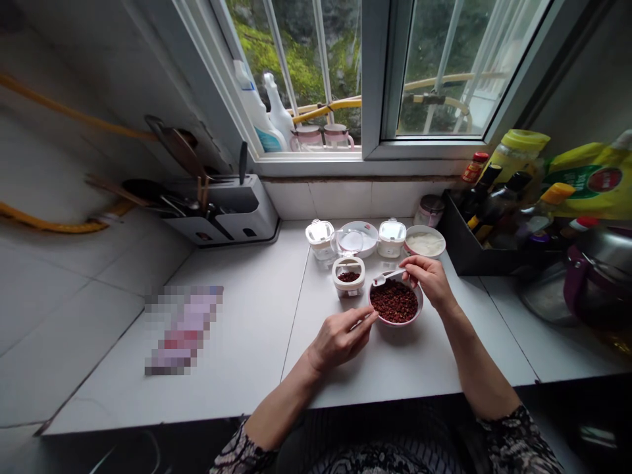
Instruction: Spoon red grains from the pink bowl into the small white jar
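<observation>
My right hand (425, 280) pinches the handle of a small white spoon (388, 277) held above a bowl (421, 312). Dark red peppercorns (395, 304), by their look, fill much of that bowl. At its left rim are the fingertips of my left hand (343, 337), closed lightly against the edge. Just left of the bowl stands an uncovered clear jar (349, 288) with a white rim and some of the same peppercorns inside. Behind it, a clear lid (347, 243) leans near an oval white dish (366, 232).
Two lidded jars (320, 238) and a bowl of white powder (425, 243) stand behind. A black box of bottles (467, 253) and a metal pot (600, 270) are right; a grey utensil rack (251, 210) and a blurred-out packet (185, 332) lie left.
</observation>
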{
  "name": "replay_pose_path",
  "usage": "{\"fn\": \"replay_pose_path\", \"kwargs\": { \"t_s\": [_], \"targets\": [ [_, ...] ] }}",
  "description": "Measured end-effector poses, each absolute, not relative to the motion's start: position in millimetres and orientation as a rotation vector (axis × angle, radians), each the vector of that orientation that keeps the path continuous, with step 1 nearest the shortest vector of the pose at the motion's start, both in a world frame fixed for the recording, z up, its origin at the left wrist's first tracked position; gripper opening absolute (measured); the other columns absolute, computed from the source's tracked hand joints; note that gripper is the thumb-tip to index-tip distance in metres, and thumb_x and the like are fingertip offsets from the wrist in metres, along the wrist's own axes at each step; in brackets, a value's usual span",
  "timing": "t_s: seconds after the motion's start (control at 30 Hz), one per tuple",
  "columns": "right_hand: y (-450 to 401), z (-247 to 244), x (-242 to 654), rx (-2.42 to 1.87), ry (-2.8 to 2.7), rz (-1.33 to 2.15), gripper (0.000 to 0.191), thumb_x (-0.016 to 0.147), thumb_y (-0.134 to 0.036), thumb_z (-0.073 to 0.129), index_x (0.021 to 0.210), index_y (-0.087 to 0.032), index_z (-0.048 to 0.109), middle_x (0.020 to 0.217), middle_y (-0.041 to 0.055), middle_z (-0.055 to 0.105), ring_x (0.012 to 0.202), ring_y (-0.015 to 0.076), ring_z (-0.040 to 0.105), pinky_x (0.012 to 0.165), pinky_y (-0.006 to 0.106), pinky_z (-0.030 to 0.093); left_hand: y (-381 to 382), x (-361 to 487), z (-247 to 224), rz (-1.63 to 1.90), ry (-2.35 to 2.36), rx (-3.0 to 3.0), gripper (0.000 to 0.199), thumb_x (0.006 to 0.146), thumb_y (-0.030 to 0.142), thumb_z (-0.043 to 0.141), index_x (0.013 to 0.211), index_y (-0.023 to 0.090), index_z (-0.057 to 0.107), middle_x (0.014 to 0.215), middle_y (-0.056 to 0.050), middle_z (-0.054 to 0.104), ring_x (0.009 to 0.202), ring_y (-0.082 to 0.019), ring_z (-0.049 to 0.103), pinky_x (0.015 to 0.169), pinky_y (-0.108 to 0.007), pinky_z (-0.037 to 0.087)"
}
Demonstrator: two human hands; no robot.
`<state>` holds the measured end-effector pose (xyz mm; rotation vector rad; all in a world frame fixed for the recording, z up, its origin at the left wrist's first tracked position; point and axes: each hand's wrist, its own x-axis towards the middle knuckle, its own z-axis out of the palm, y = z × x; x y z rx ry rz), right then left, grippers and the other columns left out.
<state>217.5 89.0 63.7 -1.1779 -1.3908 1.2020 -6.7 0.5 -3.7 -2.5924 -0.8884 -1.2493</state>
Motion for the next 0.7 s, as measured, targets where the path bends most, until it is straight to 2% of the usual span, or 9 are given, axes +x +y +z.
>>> {"fn": "replay_pose_path", "kwargs": {
  "t_s": [0.2, 0.33, 0.5, 0.6, 0.7],
  "targets": [
    [81.4, 67.1, 188.8, -1.061, -1.455, 1.065, 0.02, 0.081, -0.035, 0.057, 0.086, -0.017, 0.066, 0.064, 0.0003, 0.066, 0.047, 0.0105, 0.051, 0.048, 0.024, 0.044, 1.0, -6.0, -3.2, -1.238, -0.887, -2.589, 0.037, 0.095, 0.011, 0.05, 0.131, 0.016, 0.056, 0.111, -0.014, 0.07, 0.093, -0.018, 0.072, 0.077, -0.027, 0.063],
    [70.7, 63.3, 174.7, -0.977, -1.72, 0.686, 0.018, 0.093, -0.026, 0.049, 0.095, -0.019, 0.066, 0.077, 0.004, 0.07, 0.063, 0.0153, 0.062, 0.063, 0.028, 0.051, 1.6, -5.2, -2.7, -1.256, -0.866, -2.566, 0.035, 0.095, 0.011, 0.05, 0.129, 0.015, 0.057, 0.109, -0.014, 0.071, 0.089, -0.018, 0.072, 0.074, -0.027, 0.063],
    [69.6, 57.7, 174.6, -0.799, -2.137, 0.187, 0.026, 0.091, -0.01, 0.044, 0.096, -0.018, 0.067, 0.086, 0.0089, 0.073, 0.08, 0.022, 0.067, 0.077, 0.036, 0.049, 2.2, -4.2, -2.6, -1.282, -0.857, -2.549, 0.033, 0.092, 0.008, 0.052, 0.124, 0.013, 0.06, 0.108, -0.014, 0.071, 0.085, -0.018, 0.072, 0.07, -0.027, 0.062],
    [70.7, 60.5, 182.4, -0.8, -2.11, 0.177, 0.025, 0.091, -0.01, 0.045, 0.096, -0.019, 0.067, 0.084, 0.0074, 0.073, 0.079, 0.0212, 0.066, 0.078, 0.035, 0.048, 1.9, -4.1, -2.6, -1.28, -0.852, -2.552, 0.032, 0.092, 0.008, 0.053, 0.123, 0.012, 0.06, 0.108, -0.015, 0.071, 0.086, -0.018, 0.072, 0.07, -0.027, 0.062],
    [71.3, 64.9, 197.5, -0.92, -1.902, 0.339, 0.019, 0.093, -0.018, 0.047, 0.092, -0.019, 0.067, 0.079, 0.0049, 0.07, 0.071, 0.0191, 0.064, 0.072, 0.032, 0.049, 1.0, -4.8, -2.7, -1.252, -0.872, -2.577, 0.032, 0.093, 0.009, 0.052, 0.125, 0.013, 0.059, 0.109, -0.015, 0.07, 0.092, -0.019, 0.071, 0.074, -0.027, 0.062]
  ]
}}
